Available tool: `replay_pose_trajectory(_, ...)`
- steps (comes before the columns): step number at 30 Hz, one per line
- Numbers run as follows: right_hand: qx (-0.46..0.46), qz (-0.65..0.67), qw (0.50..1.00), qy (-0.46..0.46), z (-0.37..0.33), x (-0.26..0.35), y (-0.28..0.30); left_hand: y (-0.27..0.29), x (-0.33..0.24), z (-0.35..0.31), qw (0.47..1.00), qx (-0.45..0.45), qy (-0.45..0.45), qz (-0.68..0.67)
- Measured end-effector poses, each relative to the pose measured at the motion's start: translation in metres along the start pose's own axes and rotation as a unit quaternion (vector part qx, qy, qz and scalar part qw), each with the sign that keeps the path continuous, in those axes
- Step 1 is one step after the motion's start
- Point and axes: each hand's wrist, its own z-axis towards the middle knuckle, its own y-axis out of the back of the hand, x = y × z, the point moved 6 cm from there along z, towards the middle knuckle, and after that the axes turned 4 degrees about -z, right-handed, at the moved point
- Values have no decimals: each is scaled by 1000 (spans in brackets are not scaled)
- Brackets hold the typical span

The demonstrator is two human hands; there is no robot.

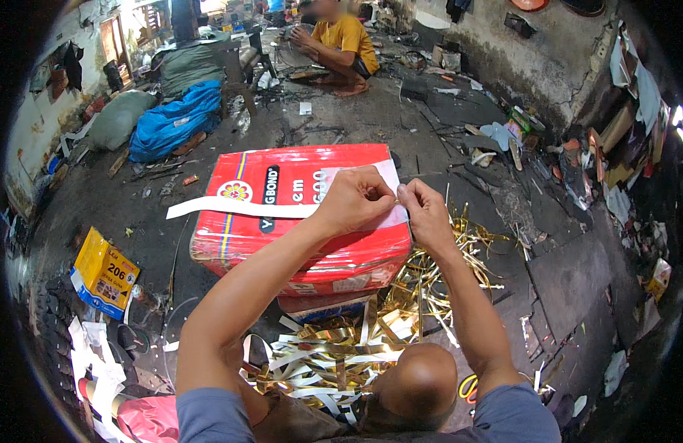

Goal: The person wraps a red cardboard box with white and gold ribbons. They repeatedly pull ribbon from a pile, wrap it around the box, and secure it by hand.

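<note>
A red carton stands in front of me as a work surface, with clear tape on its edges. Over its top stretches a white strip, its free end jutting past the left edge. My left hand is closed on the strip in a pinch, near the carton's right side. Thumb and forefinger of my right hand pinch close beside it; what they hold is too small to tell. Partly beneath my hands lies a pale pinkish sheet.
Gold and white strips pile up between my knees and beside the carton. A yellow packet lies at left, a blue sack farther back. Yellow-handled scissors sit by my right arm. A person squats in the background.
</note>
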Motion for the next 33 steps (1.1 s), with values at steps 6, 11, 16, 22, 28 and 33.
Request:
replay_pose_trajectory(6,47,463,837,-288,-26,-18,-25,-8,8,11,1000,11,-20,-8)
replay_pose_trajectory(11,57,475,802,-357,-24,0,-7,-8,3,8,1000,1,-8,9)
replay_pose_trajectory(16,72,-52,973,-213,40,24,14,-10,10,8,1000,0,-1,-14)
replay_pose_trajectory(22,-31,-199,975,-90,47,-9,-3,-7,19,5,999,4,29,-37)
replay_pose_trajectory(28,-62,-61,988,-129,23,-59,-19,-7,14,6,1000,12,13,3)
replay_pose_trajectory(33,-69,-37,990,-121,-12,-121,-47,-2,11,8,999,11,27,19)
